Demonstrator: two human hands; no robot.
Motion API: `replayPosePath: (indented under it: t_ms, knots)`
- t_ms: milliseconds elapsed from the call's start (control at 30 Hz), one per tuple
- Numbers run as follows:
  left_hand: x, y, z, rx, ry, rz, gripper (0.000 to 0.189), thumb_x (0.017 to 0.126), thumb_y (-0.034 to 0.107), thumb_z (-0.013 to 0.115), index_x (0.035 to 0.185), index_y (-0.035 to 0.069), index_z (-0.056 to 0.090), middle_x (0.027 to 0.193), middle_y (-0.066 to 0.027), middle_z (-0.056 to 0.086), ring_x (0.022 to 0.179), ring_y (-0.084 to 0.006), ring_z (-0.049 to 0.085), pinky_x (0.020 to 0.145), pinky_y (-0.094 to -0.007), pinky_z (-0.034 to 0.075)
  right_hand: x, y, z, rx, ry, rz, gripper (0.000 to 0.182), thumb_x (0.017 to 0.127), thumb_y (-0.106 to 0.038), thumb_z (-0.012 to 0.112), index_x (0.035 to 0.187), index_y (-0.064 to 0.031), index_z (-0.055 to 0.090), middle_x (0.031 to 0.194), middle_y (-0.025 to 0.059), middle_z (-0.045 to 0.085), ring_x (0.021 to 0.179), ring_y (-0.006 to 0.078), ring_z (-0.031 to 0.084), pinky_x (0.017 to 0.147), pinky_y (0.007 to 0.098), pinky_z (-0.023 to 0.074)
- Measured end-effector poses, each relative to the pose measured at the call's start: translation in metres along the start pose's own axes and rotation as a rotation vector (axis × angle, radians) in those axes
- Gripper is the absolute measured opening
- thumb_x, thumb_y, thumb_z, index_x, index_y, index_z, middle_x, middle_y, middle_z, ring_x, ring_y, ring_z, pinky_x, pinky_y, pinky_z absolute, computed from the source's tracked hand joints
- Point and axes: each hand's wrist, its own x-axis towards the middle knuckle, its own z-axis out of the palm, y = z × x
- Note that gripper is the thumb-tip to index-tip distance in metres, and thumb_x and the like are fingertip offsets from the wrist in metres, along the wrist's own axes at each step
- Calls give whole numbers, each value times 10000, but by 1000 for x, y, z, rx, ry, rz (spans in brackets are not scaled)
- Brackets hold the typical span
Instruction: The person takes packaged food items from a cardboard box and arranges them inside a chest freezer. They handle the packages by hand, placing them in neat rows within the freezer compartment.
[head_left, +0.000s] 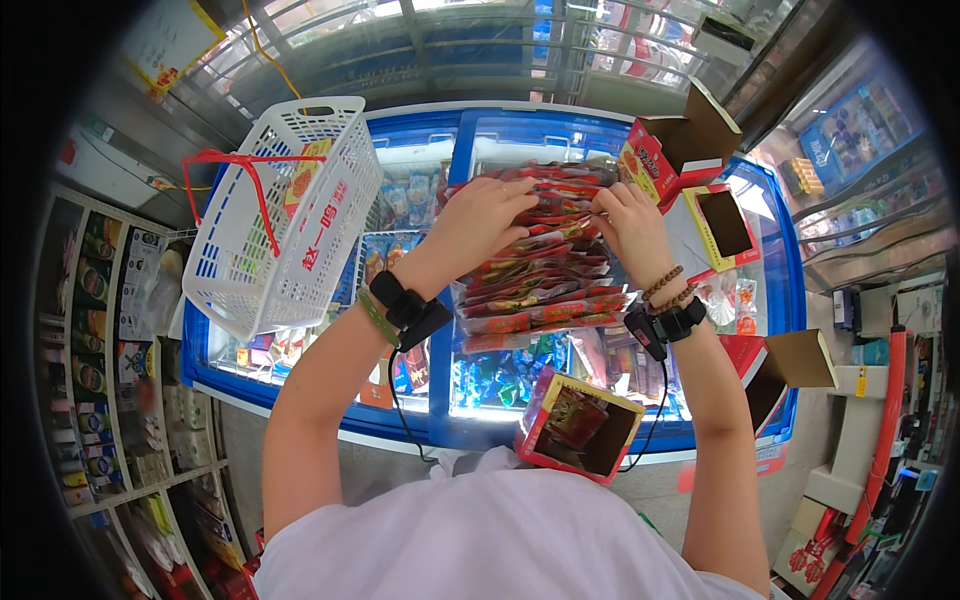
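Note:
A long row of red plastic snack packets (536, 289) stands on edge, overlapping, across the glass lid of a blue chest freezer (463, 150). Over the far left part of the row lies my left hand (480, 225), palm down, fingers apart and touching the packets. My right hand (630, 229) is at the packets' right ends, thumb and fingertips bent around their edges. Close to my body is an opened red and yellow cardboard box (544, 420) with some red packets inside. Just beyond my right hand, another opened red box (649, 161) has its flap raised.
A white plastic basket (330, 247) with red handles stands on the freezer's left, holding a yellow and red package (306, 176). More opened boxes sit rightward: one yellow-rimmed (705, 202), one red (742, 356). Stocked shelves (112, 300) line the left; metal bars (480, 41) run behind.

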Motion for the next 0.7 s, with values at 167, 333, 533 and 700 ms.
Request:
replayPosePath:
  t_ms: [167,333,533,700]
  knots:
    - [5,-8,-6,-44,117,-187,161,840,120,662,984,49,643,976,-108,657,888,-308,613,781,-409,476,-2,-4,5,-68,37,12,137,755,-89,678,832,-95,565,848,46,518,849,243,537,747,366,429]
    - [-5,-27,-9,-72,61,-205,82,855,106,621,925,63,623,835,-116,634,824,-332,610,703,-427,467,3,-18,-5,-7,17,22,178,749,-120,705,885,-96,592,872,58,548,858,253,549,772,360,449]
    - [-2,-31,-1,-34,-26,-249,70,871,115,577,904,60,605,838,-123,632,813,-357,610,695,-438,479,30,-31,14,163,63,-14,97,781,-107,670,836,-93,591,839,60,561,838,260,559,748,368,461]
    - [-1,-34,4,73,-97,-167,102,867,115,570,940,62,619,844,-125,635,822,-358,615,713,-446,484,38,-22,30,62,4,-53,76,786,-103,654,808,-96,582,809,44,562,853,254,559,773,382,450]
